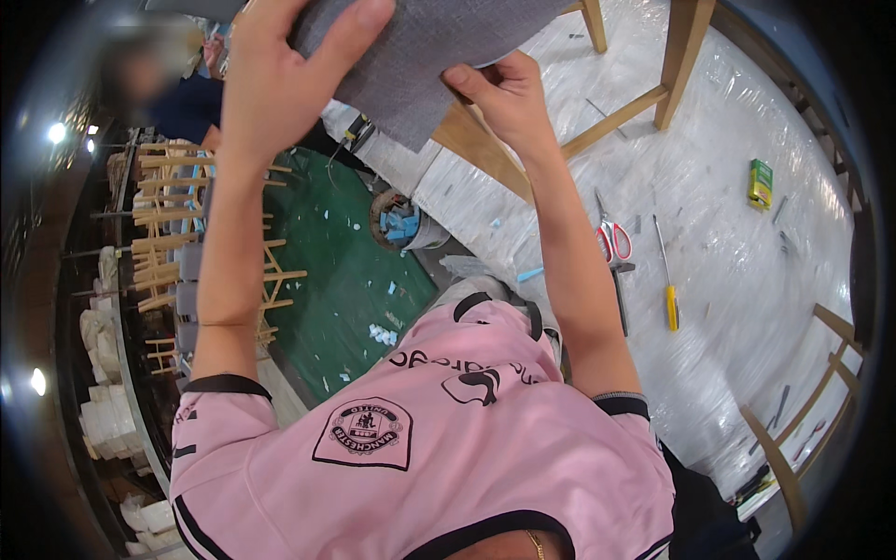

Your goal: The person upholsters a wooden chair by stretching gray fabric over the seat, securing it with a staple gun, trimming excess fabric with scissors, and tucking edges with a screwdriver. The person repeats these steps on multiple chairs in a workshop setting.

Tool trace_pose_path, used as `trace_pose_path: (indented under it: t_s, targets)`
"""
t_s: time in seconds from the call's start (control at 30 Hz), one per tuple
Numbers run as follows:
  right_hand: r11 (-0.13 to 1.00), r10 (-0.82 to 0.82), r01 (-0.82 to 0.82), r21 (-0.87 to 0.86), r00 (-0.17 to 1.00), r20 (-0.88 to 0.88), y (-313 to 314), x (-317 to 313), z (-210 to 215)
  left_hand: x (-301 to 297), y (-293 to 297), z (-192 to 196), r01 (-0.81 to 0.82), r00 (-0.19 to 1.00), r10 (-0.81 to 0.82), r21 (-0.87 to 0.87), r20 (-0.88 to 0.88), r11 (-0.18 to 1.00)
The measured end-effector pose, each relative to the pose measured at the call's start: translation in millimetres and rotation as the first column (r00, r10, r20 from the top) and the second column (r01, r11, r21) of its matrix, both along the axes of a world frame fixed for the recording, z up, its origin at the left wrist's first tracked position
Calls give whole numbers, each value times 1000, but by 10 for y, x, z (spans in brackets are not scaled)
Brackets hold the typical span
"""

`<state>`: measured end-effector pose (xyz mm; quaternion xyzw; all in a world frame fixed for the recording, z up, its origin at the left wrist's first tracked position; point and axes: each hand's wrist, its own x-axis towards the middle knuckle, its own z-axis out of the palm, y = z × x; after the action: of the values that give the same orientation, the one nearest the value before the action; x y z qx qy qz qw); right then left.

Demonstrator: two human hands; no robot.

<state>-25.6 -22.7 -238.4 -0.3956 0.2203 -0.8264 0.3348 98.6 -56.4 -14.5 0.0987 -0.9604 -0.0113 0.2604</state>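
At the top of the head view is a grey fabric-covered chair panel (411, 79); its upper part runs out of the picture. My left hand (285, 79) holds its left side, the thumb laid across the fabric and the other fingers cut off by the picture's edge. On the right, my right hand (509, 98) is closed on the panel's edge, pinching it between thumb and curled fingers. Below the panel a flat wooden piece (481, 154) slants down, partly behind my right forearm. Wooden chair legs (681, 65) stand to the right.
Red-handled scissors (614, 241), a yellow-handled screwdriver (670, 303) and a green-yellow box (760, 184) lie on the plastic-wrapped tabletop (747, 271). A bucket of scraps (397, 222) stands beside the green floor (327, 252). Stacked chairs (187, 243) and another person (182, 107) are left.
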Motion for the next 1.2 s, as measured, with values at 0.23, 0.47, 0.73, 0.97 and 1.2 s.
trace_pose_path:
  t_s: [0.23, 0.47, 0.73, 0.97, 1.2]
  targets:
    - [999, -12, 8, -40, 996, -92, -194, -72, 49, -16, -238, -180, 156, 981, -167, -115, -93, 981]
    - [858, -442, 513, -17, 722, -532, -528, -368, -243, 41, -406, -983, 148, 671, 113, 283, -732, 948]
    - [813, -262, 506, 287, 759, -596, -332, -640, -800, 141, -1084, -3206, 217, 571, 144, 318, -808, 923]
    - [659, -239, 578, 481, 768, -595, 244, -745, -1239, -690, -1089, -3399, 246, 429, 1, 117, -903, 962]
    - [523, -309, 661, 538, 735, -604, 626, -773, -1326, -886, -827, -3407, 302, 363, -47, 70, -931, 951]
